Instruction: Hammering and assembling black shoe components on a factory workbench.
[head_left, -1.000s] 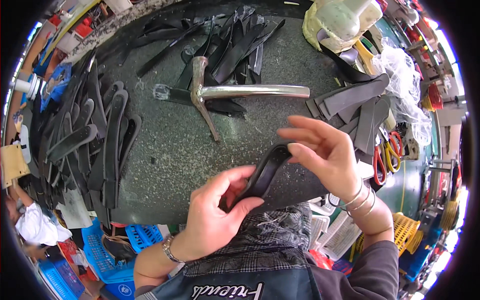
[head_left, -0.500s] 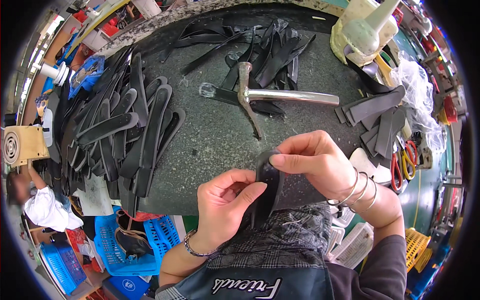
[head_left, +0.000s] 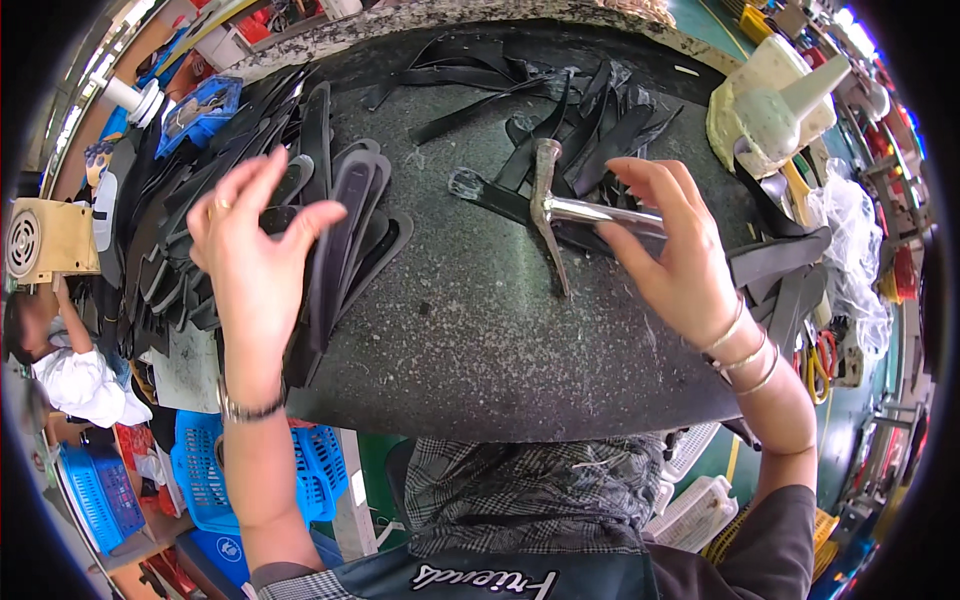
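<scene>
Over the left-hand pile of black strips with rounded ends, my left hand is raised, thumb and fingers apart, with nothing in it. My right hand hovers around the handle of a metal hammer. Its thumb and fingers are spread on either side of the handle and not closed on it. The hammer lies across some loose black strips on the dark, speckled worktop. Part of the handle is hidden behind my right hand.
Grey strips lie at the right edge, near scissors with yellow and red handles. A pale glue-smeared container stands far right. Blue baskets sit below the worktop at left. Another person is at far left.
The black strip held in both hands has left them. My left hand has moved left over the pile; my right has gone up to the hammer handle. Both hands have opened.
</scene>
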